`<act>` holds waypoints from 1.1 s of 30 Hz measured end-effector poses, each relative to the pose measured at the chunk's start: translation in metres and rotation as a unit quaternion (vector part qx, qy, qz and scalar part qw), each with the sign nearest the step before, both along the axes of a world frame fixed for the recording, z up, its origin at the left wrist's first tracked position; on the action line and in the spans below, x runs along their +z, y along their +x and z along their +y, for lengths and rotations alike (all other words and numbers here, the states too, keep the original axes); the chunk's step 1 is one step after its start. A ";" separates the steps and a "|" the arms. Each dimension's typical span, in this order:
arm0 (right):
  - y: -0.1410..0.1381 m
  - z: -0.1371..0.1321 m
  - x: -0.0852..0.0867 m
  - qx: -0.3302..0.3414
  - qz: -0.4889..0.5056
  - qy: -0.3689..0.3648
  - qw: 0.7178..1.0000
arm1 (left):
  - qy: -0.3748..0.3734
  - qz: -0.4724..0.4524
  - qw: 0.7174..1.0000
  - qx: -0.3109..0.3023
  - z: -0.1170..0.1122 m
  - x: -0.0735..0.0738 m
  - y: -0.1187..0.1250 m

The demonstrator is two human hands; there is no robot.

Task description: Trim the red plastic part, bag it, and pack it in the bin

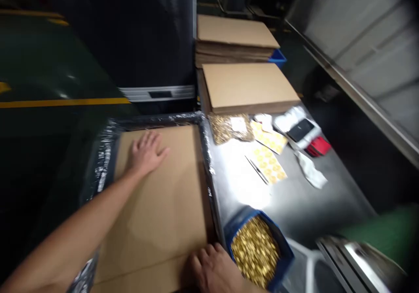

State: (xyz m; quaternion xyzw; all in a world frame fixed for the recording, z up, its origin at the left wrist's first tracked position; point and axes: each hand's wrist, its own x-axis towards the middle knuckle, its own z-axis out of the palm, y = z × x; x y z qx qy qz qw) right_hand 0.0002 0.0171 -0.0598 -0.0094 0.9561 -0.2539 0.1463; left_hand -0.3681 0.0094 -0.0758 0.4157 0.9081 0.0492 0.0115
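Observation:
A brown cardboard sheet [163, 188] lies inside a bin lined with black plastic film [104, 153]. My left hand [146, 154] rests flat on the sheet's far part, fingers spread, holding nothing. At the near right edge of the cardboard, my right hand [214, 269] is closed, its fingers bent over that edge; the fingertips are partly hidden and blurred. A crease or seam crosses the cardboard left of this hand. Close by on the right stands a blue container [281, 245] full of small gold-coloured metal pieces [255, 249].
On the metal table [235, 188] lie a bag of gold-coloured pieces [225, 128], sticker sheets [266, 164], tweezers [257, 170], a phone [300, 129] and a red item [318, 146]. Cardboard stacks [250, 85] stand behind. A dark panel [147, 35] rises beyond the bin.

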 end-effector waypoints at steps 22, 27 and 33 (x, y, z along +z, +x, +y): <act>0.238 -0.042 0.077 -0.692 0.014 -0.038 0.721 | 0.036 -0.006 0.846 -0.532 -0.092 -0.017 0.172; 0.164 -0.015 0.069 -0.562 0.062 -0.025 0.824 | 0.032 0.043 0.843 -0.535 -0.085 -0.013 0.174; 0.093 0.055 0.040 -0.521 -0.050 0.027 0.852 | 0.073 -0.019 0.901 -0.428 -0.111 0.031 0.191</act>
